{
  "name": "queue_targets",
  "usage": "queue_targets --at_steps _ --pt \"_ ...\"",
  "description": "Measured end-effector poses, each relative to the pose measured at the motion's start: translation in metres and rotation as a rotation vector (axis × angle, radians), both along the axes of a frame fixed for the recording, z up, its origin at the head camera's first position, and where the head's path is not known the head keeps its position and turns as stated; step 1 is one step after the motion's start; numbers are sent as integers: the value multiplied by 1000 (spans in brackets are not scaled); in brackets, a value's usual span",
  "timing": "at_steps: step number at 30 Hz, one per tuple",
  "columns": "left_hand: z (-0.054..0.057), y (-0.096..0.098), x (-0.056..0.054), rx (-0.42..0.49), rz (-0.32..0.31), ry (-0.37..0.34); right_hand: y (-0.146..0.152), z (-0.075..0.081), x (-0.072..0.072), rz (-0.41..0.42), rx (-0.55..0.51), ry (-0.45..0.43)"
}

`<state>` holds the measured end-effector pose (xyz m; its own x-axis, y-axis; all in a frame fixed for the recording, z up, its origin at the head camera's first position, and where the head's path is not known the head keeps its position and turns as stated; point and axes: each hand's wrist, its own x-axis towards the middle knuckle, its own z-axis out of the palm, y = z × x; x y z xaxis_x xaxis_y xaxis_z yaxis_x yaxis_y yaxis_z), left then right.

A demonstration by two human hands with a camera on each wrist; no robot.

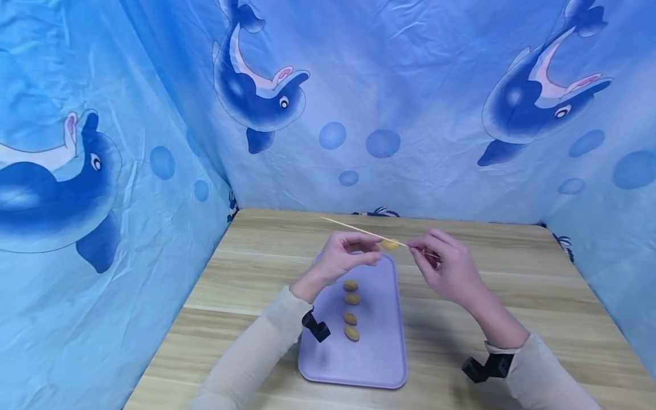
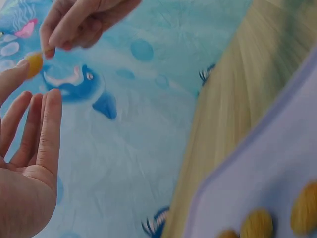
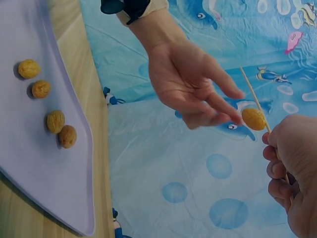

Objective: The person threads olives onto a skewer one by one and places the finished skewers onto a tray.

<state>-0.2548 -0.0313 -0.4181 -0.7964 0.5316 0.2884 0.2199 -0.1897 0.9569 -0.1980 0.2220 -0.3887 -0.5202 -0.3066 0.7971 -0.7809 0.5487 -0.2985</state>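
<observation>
A thin wooden skewer point(image 1: 353, 228) slants up to the left above the table, its lower end pinched in my right hand point(image 1: 451, 267). By the skewer, just ahead of the right fingertips, is a yellow date-like fruit point(image 3: 254, 119); whether the stick pierces it I cannot tell. My left hand point(image 1: 344, 256) is raised over the tray with fingers spread and palm partly turned inward. One of its fingertips meets or nearly meets the fruit, as the right wrist view shows. Below lies a lilac tray point(image 1: 376, 359) bearing several brownish-yellow fruits point(image 1: 352, 299) in a lengthwise row.
The tray rests on a light wood-grain table point(image 1: 230, 273). Blue curtains point(image 1: 430, 188) printed with dolphins and bubbles enclose the back and sides. A black wrist camera point(image 1: 487, 367) sits at the right cuff, another camera point(image 1: 315, 326) at the left.
</observation>
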Motion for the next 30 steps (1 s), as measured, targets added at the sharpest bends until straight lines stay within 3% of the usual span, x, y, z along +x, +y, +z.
queue_targets --at_steps 3,7,9,12,22,30 --pt "-10 -15 -8 -153 34 62 4 1 -1 -8 9 4" --pt "-31 -37 -21 -524 83 259 11 -1 -2 -15 11 3" --pt "-43 -46 -23 -702 74 337 15 -2 -1 -17 8 3" --pt "-56 -53 -21 -845 28 393 20 -6 0 -23 5 4" --pt "-72 -45 -18 -993 15 504 28 -12 2 -47 7 -3" --pt "-77 -37 -21 -1018 51 510 33 -12 4 -68 30 -31"
